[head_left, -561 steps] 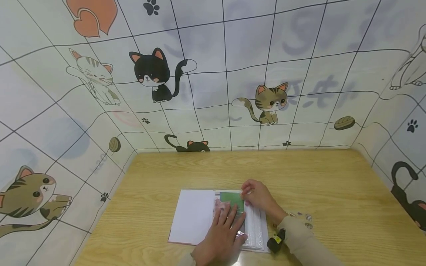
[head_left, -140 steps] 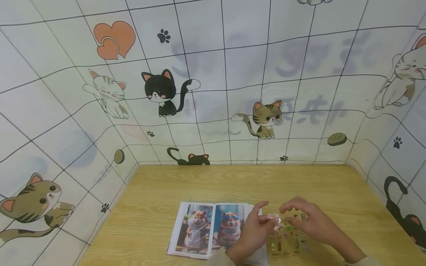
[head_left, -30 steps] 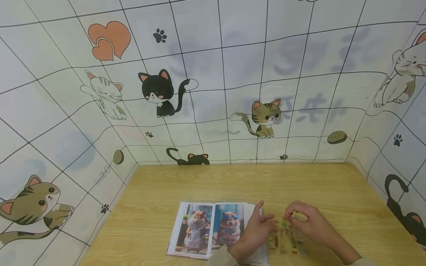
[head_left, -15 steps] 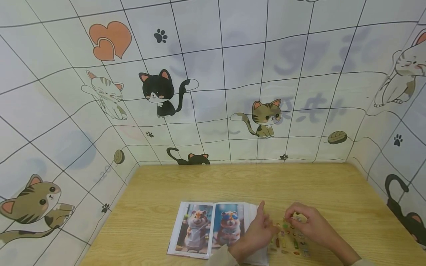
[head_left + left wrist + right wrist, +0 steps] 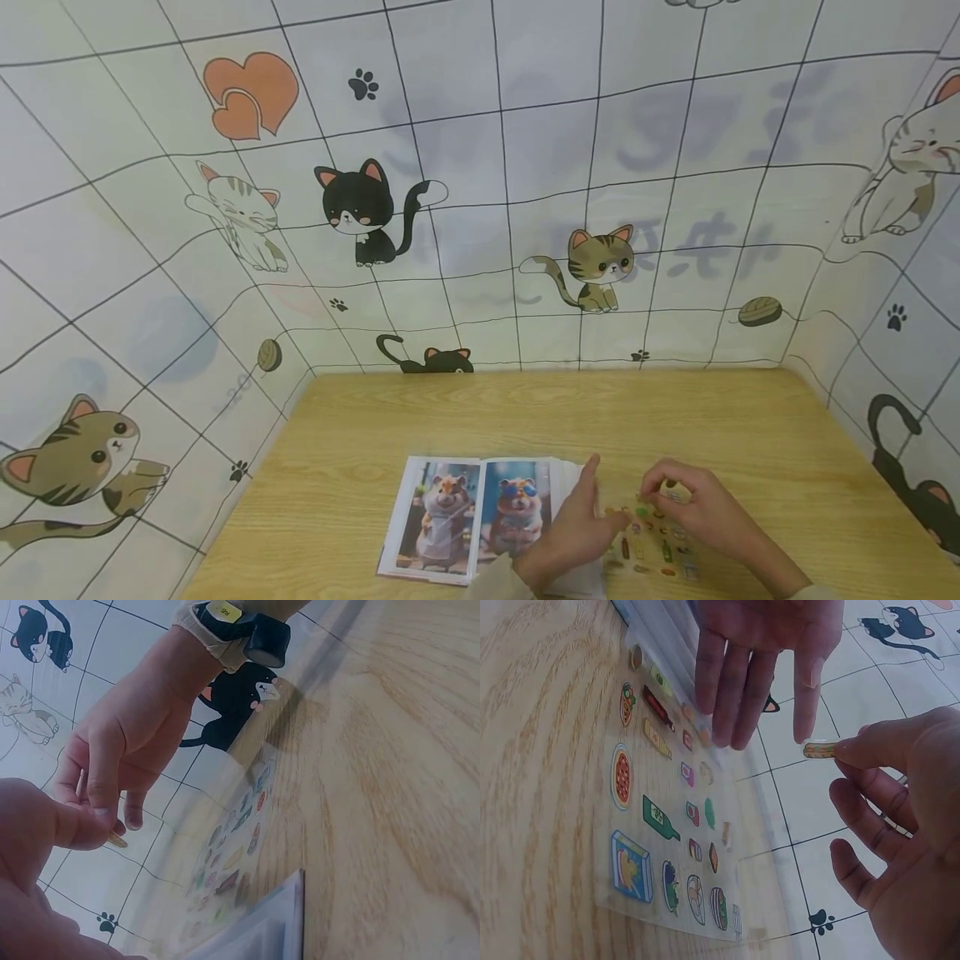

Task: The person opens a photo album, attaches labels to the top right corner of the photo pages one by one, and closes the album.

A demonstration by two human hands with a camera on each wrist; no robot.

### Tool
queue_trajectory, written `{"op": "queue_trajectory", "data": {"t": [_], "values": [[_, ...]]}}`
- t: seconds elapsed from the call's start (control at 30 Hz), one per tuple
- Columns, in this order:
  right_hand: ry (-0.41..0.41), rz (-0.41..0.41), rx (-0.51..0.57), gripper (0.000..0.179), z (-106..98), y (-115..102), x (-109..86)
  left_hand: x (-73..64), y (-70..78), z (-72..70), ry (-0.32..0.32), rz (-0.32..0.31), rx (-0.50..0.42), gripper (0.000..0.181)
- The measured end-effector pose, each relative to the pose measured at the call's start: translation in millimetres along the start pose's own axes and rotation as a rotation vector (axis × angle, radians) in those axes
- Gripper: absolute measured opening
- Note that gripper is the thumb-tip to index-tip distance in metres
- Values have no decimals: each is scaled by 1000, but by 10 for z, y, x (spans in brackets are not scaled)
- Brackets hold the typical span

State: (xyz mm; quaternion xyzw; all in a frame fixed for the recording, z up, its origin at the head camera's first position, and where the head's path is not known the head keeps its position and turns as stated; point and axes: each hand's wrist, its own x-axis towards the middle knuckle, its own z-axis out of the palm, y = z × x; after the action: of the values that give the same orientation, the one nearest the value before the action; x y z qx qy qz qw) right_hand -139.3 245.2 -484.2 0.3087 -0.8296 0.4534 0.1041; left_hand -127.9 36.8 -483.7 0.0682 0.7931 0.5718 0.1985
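My right hand is over the sticker sheet and pinches a small sticker between thumb and forefinger. This sticker is a narrow oblong with a yellowish-orange print. Facing it, my left hand has its fingers extended, and the tip of one digit comes right up to the sticker in the right wrist view. The clear sheet lies flat on the table, printed with little foods and bottles. Under the left forearm, a photo album lies spread with a hamster picture on each page.
The wooden table runs back to walls covered with cartoon cats and grid lines. The album's stacked clear sleeves border the sticker sheet on its left. A dark wrist device sits on the right sleeve.
Both hands earlier were on the album, then moved to the sheet, where a crumpled clear film showed by the left fingers; it no longer shows. Lately the left fingers drew together; the right hand barely moved.
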Motion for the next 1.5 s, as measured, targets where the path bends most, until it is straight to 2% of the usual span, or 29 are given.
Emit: {"op": "queue_trajectory", "data": {"t": [0.17, 0.33, 0.63, 0.83, 0.97, 1.2, 1.3, 1.4, 1.5], "values": [[12, 26, -8, 24, 19, 16, 8, -15, -4, -39, 16, 51, 82, 82], [26, 69, -24, 21, 49, 19, 29, -55, -11, -87, 46, 73, 126, 76], [44, 171, -28, 15, 81, 6, 65, -133, -42, -255, 84, 137, 54, 61], [64, 159, -28, 22, 111, -17, 116, -197, -38, -400, 100, 200, 17, 49], [73, 153, -18, 24, 153, -47, 170, -262, -83, -513, 89, 209, 12, 43], [60, 158, 25, 23, 203, -116, 255, -368, -203, -766, 99, 255, 140, 41], [51, 158, 49, 23, 227, -112, 276, -417, -281, -852, 89, 268, 158, 40], [35, 165, 65, 22, 258, -90, 301, -465, -369, -912, 111, 362, 173, 37], [24, 161, 76, 24, 294, -79, 336, -499, -436, -965, 155, 508, 219, 34]]}}
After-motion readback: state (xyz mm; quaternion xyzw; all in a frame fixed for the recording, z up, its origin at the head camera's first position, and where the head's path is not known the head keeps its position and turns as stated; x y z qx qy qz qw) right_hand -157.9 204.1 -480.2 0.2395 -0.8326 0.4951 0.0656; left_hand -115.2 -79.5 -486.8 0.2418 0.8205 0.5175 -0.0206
